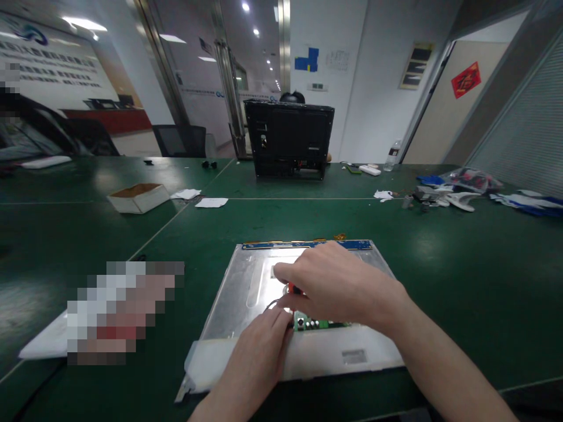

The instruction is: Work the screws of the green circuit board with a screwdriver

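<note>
A metal-backed display panel (233, 293) lies flat in front of me, a blue circuit strip (365, 245) along its far edge. Near its front sits a green circuit board (310, 322), partly covered by my hands. My right hand (334, 281) is closed around the red and black handle of a screwdriver (295, 289), held upright with its tip down at the board's left end. Close by that tip, my left hand (259, 346) rests on the panel, fingers together at the board's left end; what they grip is hidden. White film (316, 351) covers the panel's front strip.
A black monitor (290, 138) stands across the green table (440, 281). At back left is an open white box (141, 199) beside papers (212, 203). Assorted parts (433, 196), plastic bags and a bottle (392, 157) lie at back right. A blurred-out item lies at left.
</note>
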`<state>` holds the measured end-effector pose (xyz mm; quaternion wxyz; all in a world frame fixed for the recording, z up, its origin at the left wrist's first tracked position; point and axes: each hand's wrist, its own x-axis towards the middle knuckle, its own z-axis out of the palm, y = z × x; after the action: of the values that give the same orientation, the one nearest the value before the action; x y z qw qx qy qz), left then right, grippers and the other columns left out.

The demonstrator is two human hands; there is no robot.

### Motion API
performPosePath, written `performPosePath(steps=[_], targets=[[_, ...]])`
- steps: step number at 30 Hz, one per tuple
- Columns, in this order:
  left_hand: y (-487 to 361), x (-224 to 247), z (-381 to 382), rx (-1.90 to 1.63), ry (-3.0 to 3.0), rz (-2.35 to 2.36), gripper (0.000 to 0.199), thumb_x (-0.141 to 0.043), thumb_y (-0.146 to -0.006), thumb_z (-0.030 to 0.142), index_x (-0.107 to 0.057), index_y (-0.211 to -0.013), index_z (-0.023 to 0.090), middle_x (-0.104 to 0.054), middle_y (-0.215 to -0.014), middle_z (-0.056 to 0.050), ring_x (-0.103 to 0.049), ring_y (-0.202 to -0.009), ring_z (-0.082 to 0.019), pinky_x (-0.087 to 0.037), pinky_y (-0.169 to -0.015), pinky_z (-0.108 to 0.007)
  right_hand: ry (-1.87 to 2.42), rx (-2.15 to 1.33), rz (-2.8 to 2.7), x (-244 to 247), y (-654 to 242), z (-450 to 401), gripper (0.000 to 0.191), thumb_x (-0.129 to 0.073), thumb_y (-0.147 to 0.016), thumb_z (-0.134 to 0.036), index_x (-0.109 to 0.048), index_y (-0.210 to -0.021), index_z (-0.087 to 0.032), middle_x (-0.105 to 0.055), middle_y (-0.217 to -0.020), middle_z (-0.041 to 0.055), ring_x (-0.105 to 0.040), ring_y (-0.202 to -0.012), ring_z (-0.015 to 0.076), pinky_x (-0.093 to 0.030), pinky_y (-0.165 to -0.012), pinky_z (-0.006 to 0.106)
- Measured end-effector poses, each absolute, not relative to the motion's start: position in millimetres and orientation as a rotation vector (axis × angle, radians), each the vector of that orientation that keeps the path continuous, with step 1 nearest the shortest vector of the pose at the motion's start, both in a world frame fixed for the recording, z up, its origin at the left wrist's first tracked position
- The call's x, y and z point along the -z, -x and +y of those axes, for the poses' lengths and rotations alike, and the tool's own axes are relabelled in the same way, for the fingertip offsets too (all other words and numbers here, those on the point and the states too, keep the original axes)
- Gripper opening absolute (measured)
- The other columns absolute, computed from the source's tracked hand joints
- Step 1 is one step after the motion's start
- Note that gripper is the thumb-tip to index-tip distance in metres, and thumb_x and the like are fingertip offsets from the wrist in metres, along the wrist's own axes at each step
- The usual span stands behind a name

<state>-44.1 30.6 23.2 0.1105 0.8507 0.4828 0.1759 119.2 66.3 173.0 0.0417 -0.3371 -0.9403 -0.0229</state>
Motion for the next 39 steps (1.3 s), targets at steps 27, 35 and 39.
performPosePath(steps=[27,35,39], targets=[[42.7,-27.1,30.8,-0.518,-2.479,1.418,0.023,-0.04,-0.083,0.009,-0.059,-0.092,0.018,-0.066,-0.093,-0.009,-0.064,-0.085,-0.025,-0.052,-0.072,-0.035,0.948,0.047,-2.901,-174.8,-119.7,65.1,0.009,-0.057,-0.082,-0.026,-0.056,-0.088,-0.019,-0.067,-0.077,0.0015,-0.059,-0.062,0.0153,-0.02,-0.046,0.028],[44.0,-24.3,32.2,-0.488,-2.497,1.434,0.023,-0.04,-0.084,0.01,-0.059,-0.092,0.019,-0.066,-0.09,-0.009,-0.064,-0.085,-0.024,-0.051,-0.074,-0.036,0.988,0.034,-2.888,-174.2,-118.1,65.8,0.018,-0.055,-0.086,-0.037,-0.059,-0.086,-0.02,-0.068,-0.075,0.0023,-0.062,-0.066,0.0174,-0.023,-0.049,0.028],[43.5,-21.7,33.3,-0.471,-2.492,1.438,0.024,-0.04,-0.084,0.01,-0.059,-0.096,0.019,-0.067,-0.095,-0.009,-0.063,-0.087,-0.024,-0.051,-0.075,-0.035,1.013,0.055,-2.901,-175.0,-117.5,65.2,0.011,-0.055,-0.085,-0.027,-0.057,-0.091,-0.019,-0.068,-0.076,0.0027,-0.061,-0.063,0.0162,-0.023,-0.048,0.027]])
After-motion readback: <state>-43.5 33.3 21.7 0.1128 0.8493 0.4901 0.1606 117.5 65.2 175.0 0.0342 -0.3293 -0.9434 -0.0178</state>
